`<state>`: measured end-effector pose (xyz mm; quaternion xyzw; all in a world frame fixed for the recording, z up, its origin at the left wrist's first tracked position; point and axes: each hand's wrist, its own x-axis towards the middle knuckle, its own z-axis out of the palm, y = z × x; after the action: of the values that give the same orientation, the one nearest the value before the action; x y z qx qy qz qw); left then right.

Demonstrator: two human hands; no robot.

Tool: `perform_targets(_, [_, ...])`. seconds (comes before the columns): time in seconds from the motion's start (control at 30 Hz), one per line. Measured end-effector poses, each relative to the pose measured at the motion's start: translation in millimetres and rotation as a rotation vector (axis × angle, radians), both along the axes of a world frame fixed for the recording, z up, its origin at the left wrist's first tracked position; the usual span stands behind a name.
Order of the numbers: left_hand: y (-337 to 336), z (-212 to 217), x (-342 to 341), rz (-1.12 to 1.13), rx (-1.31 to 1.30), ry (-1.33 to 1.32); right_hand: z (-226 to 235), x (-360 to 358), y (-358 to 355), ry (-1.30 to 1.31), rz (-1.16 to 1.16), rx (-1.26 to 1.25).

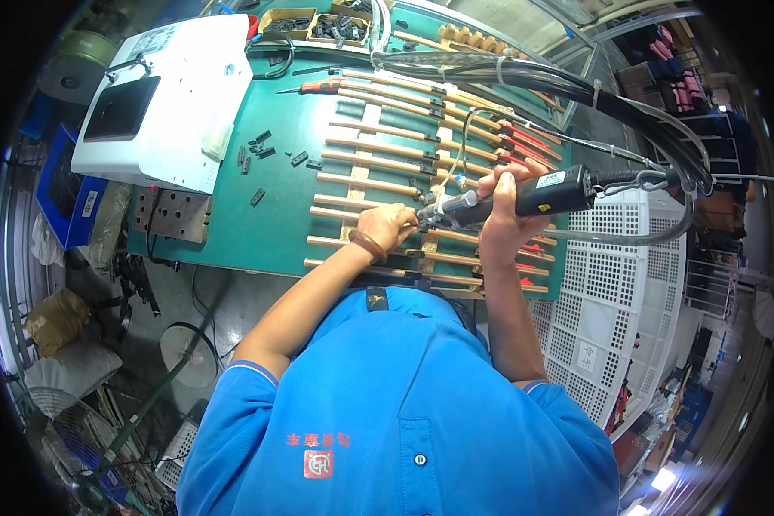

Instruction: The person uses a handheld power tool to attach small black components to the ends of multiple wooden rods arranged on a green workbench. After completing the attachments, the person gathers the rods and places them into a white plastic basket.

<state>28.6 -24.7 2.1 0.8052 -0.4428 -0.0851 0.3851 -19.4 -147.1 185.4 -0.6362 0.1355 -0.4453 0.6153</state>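
My right hand (504,206) grips a black electric screwdriver (559,190), its clear-sleeved front end pointing left. Close to that tip, my left hand (387,225) is closed in a pinch over the rods; what its fingers hold is hidden. Several wooden rods (365,182) lie side by side across the bench, with black fittings (426,168) along their middles. Some rods end in red parts (533,258) on the right. Notched wooden strips (355,189) run crosswise under them.
Loose black pieces (262,146) lie left of the rods, near a red-handled pointed tool (318,87). A white machine (168,103) stands at the left. Boxes of black parts (340,30) sit at the back. Thick cables (576,82) hang overhead; white crates (606,292) stand right.
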Motion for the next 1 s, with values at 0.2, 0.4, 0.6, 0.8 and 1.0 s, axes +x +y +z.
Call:
perform_targets(0.2, [0,3,0,0.001,0.000,-0.013,0,1,3,-0.002,0.019,-0.045])
perform_targets(0.4, [2,4,2,-0.001,0.056,-0.028,-4,-1,9,-0.011,0.094,-0.078])
perform_targets(0.6, [40,7,24,0.023,0.115,-0.114,-5,-1,11,-0.044,0.111,-0.054])
perform_targets(0.8, [49,-2,30,0.005,0.120,-0.100,-6,0,18,-0.051,0.092,-0.058])
perform_targets(1.0, [48,-3,30,0.015,0.102,-0.113,-6,-1,21,-0.038,0.091,-0.067])
